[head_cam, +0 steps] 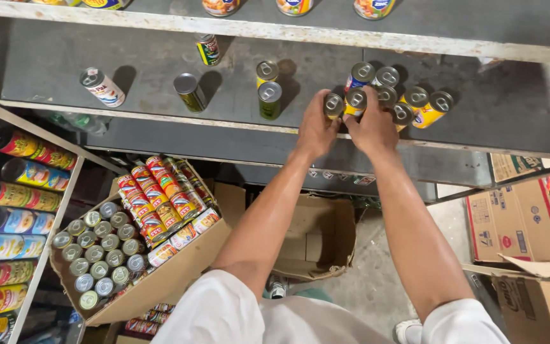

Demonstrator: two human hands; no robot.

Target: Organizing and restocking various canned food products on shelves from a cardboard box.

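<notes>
1. Hands meet at the shelf's (160, 70) front edge: left hand (316, 130) grips a small can (333, 105).
2. Right hand (372, 127) clasps a yellow can (355, 100) beside the can cluster (408, 102).
3. Below, a carton of cans (135, 229).

Grey shelf (148, 70). Silver-topped cans (408, 102), yellow and blue labels, by the left hand (316, 130) and right hand (372, 127). Green cans (269, 100). White can (102, 86) with red-blue print. Brown cardboard box (179, 267), red-yellow cans (160, 197) and silver tops inside. White sleeves (224, 312).
</notes>
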